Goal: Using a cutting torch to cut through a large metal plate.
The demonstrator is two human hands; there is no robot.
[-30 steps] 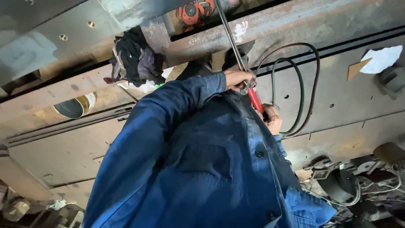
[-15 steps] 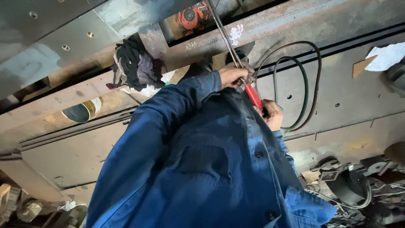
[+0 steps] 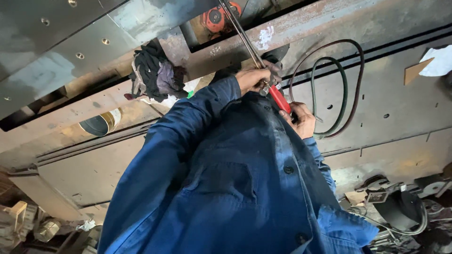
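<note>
My left hand (image 3: 254, 77) reaches out in a blue sleeve and grips the valve body of a gas cutting torch (image 3: 270, 89), where its red handle meets the long metal tube. That tube (image 3: 238, 28) runs up and away over a rusty steel beam (image 3: 329, 23). My right hand (image 3: 299, 120) holds the lower end of the red handle, close to my blue button-up jacket (image 3: 235, 188). Two hoses, one dark red and one green (image 3: 341, 94), loop out from the handle over a grey steel plate (image 3: 400, 108).
A bundle of dark rags (image 3: 153, 75) lies on the beam at left, with a round metal tin (image 3: 101, 123) below it. An orange-red device (image 3: 216, 14) sits beyond the beam. White paper (image 3: 438, 61) lies at right; scrap parts and cables (image 3: 400, 207) crowd the lower right.
Both hands have kept their hold on the torch. The view has shifted a little, so the rags and tin sit lower and further right in the frame.
</note>
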